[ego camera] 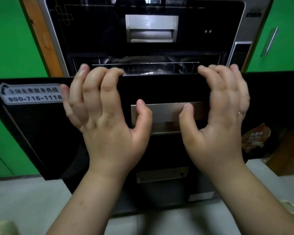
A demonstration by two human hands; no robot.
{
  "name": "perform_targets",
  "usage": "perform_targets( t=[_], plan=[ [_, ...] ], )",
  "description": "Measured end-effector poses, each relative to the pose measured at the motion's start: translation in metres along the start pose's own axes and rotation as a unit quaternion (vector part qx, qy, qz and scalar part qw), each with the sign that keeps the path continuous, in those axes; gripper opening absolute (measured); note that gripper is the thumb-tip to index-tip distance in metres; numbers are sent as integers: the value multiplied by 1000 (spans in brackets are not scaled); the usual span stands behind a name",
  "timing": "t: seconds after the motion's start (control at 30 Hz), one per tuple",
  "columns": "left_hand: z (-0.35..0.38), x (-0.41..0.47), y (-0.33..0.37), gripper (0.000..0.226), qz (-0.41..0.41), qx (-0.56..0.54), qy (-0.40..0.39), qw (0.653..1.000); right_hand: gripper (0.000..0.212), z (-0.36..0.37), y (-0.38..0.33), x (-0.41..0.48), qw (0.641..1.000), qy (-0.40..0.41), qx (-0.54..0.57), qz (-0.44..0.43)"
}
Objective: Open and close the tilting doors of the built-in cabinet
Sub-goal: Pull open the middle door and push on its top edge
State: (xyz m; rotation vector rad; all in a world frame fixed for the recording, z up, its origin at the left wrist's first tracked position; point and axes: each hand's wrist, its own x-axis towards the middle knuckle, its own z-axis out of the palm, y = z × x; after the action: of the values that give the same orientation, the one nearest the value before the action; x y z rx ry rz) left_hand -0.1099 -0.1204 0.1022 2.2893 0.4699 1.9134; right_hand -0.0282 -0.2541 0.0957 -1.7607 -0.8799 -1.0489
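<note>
A built-in black glass cabinet with a steel frame fills the view. Its upper door (95,31) is closed and has a recessed steel handle (151,28). The middle tilting door (34,129) leans out toward me, tipped open at the top. Behind its top edge a wire rack (148,68) shows. My left hand (107,119) and my right hand (217,116) both hook their fingers over the door's top edge, with thumbs on the recessed handle (166,112). A lower door (161,189) is partly hidden beneath.
Green cupboard doors flank the cabinet, the right one (287,31) with a steel bar handle (269,41). A hotline sticker (30,94) sits on the tilted door's left corner, a red label (255,136) at its right. Grey floor tiles (24,200) lie below.
</note>
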Motion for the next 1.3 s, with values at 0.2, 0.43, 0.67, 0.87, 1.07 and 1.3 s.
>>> perform_targets(
  t=[0.2,0.43,0.67,0.87,1.07,1.3],
  plan=[
    [-1,0,2,48,3,0,-3,1000,55,1,-1,0,1000,6,8,-1],
    [-1,1,3,50,-5,-8,-14,1000,55,0,-1,0,1000,6,11,-1],
    [-1,1,1,49,-8,-29,-19,999,55,0,-1,1,1000,7,10,-2],
    [0,1,0,49,0,-13,-9,1000,56,1,1,1,1000,11,5,-5],
    [-1,2,0,49,-6,-7,-12,1000,56,1,0,2,1000,6,1,-2],
    [-1,1,0,48,-5,-6,-7,1000,56,0,-1,2,1000,4,3,1]
  ],
)
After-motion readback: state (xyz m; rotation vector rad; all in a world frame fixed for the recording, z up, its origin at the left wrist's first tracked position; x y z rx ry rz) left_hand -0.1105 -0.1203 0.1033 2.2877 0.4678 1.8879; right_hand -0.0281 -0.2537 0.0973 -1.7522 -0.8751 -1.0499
